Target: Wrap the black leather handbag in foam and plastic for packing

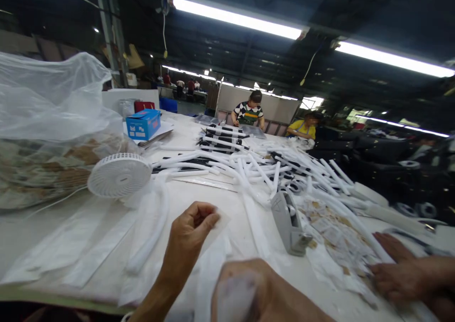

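We look down on a white table (199, 192), reading the clock from our left hand (195, 227), with twelve straight up the view. That hand is in the air over the near part of the table, thumb and bent fingers pinched together on the edge of a clear film (223, 223), which spreads just beside the fingertips toward three o'clock. At four o'clock, close to us, is our right hand (265, 286), blurred and curled, with a pale piece (236, 296) against it; we cannot tell whether its fingers grip that piece.

At nine o'clock, near the left wrist, a white tube (151, 239) lies along the table, and flat plastic bags (88, 251) lie farther out. At ten o'clock we see a round white fan (119, 175), with a big clear sack (46, 104) behind it. At eleven o'clock sits a blue box (143, 124). Between one and two o'clock a jumbled pile of white tubes (245, 168) covers the table.

At three o'clock stands a grey tape dispenser (289, 225), then a heap of small packets (337, 229), then a co-worker's hands (401, 270). At one o'clock, across the table, we see a person in a patterned shirt (250, 113); at two o'clock, a person in yellow (304, 128).
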A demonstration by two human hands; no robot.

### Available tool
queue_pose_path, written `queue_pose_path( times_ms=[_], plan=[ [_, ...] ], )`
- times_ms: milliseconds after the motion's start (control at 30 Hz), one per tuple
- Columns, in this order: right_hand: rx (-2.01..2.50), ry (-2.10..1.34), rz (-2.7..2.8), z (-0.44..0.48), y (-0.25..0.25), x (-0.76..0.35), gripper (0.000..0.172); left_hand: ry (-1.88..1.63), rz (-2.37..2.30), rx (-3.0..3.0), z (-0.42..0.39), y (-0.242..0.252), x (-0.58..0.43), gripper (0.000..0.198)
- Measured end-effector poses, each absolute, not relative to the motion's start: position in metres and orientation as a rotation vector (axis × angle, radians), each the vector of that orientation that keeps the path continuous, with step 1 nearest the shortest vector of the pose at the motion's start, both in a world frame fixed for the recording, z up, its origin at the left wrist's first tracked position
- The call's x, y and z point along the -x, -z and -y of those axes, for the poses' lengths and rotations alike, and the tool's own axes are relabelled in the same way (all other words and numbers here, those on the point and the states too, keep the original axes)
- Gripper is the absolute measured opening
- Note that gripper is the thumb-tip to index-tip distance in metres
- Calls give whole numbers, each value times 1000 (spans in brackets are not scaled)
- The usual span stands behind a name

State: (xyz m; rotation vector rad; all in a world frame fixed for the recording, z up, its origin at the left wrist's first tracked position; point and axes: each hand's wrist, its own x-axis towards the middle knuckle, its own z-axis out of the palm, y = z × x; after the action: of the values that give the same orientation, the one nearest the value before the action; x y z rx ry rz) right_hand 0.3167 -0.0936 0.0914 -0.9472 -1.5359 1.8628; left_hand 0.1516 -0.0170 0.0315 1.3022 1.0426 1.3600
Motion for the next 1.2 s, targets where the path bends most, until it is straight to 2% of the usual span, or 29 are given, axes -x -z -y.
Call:
queue_pose_path(
  times_ms=[67, 167, 233, 300, 400, 533, 600, 933, 1000, 1100, 1200],
  plan=[
    [1062, -1703, 1357, 89, -82, -308, 45, -1374, -970, -1237, 21, -33, -160, 23],
    [1153, -1449, 1196, 79, -67, -311, 80, -1368, -886, -1177, 26, -33, -166, 22],
    [1190, -1402, 1153, 74, -58, -317, 101, -1352, -856, -1181, 28, -31, -170, 21],
    [1187, -1428, 1131, 71, -51, -321, 110, -1335, -853, -1208, 29, -27, -174, 21],
    [1127, -1478, 1110, 67, -42, -324, 103, -1282, -861, -1217, 30, -22, -182, 23],
    [1058, -1529, 1081, 60, -34, -327, 66, -1227, -881, -1190, 33, -18, -192, 25],
    [1042, -1531, 1070, 59, -31, -329, 56, -1221, -907, -1201, 33, -17, -195, 26],
    [1058, -1483, 1073, 56, -27, -335, 33, -1184, -921, -1209, 28, -16, -212, 30],
    [1075, -1430, 1084, 54, -26, -341, 31, -1119, -828, -1212, 25, -16, -209, 40],
    [1106, -1284, 1110, 49, -34, -353, 32, -934, -641, -1260, 18, -16, -198, 70],
    [1178, -1120, 1125, 45, -53, -364, 41, -735, -490, -1382, 8, -16, -184, 72]
  ],
)
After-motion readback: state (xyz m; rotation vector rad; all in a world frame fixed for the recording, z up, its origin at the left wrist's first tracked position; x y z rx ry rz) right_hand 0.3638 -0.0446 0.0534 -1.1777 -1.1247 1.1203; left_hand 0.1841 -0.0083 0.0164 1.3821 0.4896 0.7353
